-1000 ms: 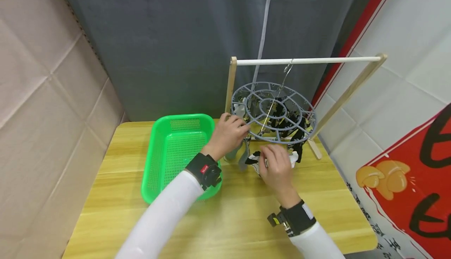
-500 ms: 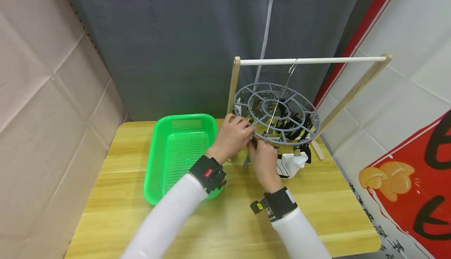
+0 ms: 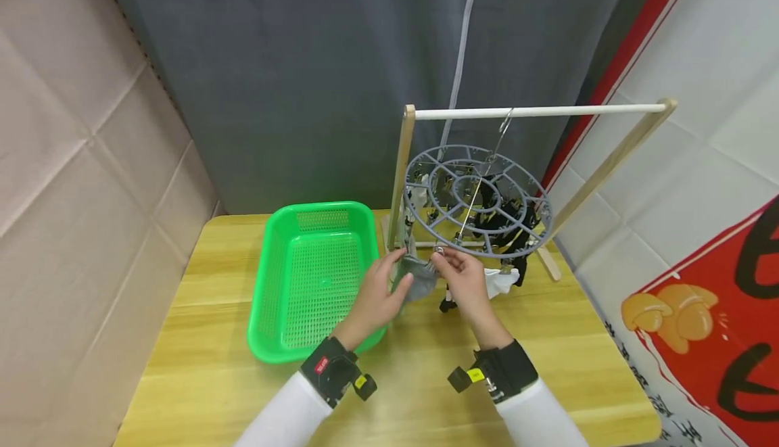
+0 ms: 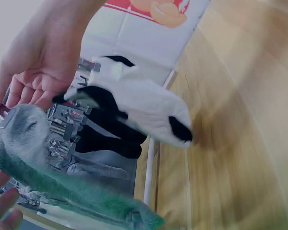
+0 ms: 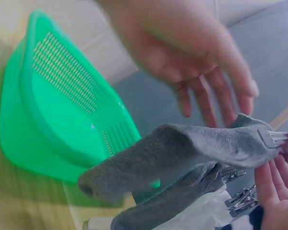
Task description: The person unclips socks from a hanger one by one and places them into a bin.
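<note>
Right grip: nearly closed; a metal clip is pinched between thumb and fingertips.
Left grip: wide, with fingers and thumb spread apart; nothing is seen held in it.
Grey sock: found between the two grips, its end caught at the clip in the right grip.
Right wrist view only: the clip's prongs are shown lying over the sock's end, and a second grey sock is revealed below it.
Left wrist view: a white-and-black sock is shown beyond the right grip more fully than from the head, near hanging black socks.
Round hanger: suspended from a white bar, just above the right grip.
Green basket: placed left of the left grip on the wooden surface; hidden from the left wrist view.
Writing: a red tag is carried on the left wristband, too small to be read; large black strokes on the red poster, right of both grips, are cut off.
Arms: both are stretched forward, white-sleeved, hands angled inward.
</note>
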Motion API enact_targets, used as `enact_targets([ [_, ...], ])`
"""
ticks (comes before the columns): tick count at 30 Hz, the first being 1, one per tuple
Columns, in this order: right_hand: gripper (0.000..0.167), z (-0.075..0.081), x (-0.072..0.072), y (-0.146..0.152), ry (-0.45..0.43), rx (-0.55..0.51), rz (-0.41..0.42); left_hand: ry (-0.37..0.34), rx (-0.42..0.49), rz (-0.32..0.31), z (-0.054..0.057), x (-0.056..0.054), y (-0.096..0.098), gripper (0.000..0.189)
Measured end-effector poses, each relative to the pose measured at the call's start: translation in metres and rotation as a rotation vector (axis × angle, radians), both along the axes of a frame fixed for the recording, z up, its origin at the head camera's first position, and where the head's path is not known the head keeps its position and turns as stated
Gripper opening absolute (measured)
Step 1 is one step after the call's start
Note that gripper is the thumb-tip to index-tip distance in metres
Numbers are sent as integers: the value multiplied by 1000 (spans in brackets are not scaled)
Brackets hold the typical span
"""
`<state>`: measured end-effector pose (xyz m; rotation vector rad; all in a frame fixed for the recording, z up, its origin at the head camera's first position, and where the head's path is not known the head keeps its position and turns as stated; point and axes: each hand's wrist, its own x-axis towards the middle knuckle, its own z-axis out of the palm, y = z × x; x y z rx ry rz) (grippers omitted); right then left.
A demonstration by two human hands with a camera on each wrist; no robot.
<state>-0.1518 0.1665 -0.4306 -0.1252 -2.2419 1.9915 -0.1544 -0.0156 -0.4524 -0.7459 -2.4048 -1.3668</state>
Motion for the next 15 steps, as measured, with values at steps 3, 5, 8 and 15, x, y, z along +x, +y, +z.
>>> enact_targets([
  [3,38,3,2,1,-25,-108,23,-91,43,25,-6,4,5,59],
  [5,38,4,3,1,-44,-179,39,-127,39,46,-5,4,8,60],
  [8,29,7,4,0,-65,-284,73,-181,-1,42,-1,1,10,53],
  [15,12,13,8,0,-66,-434,135,-376,146,-129,4,1,11,38],
])
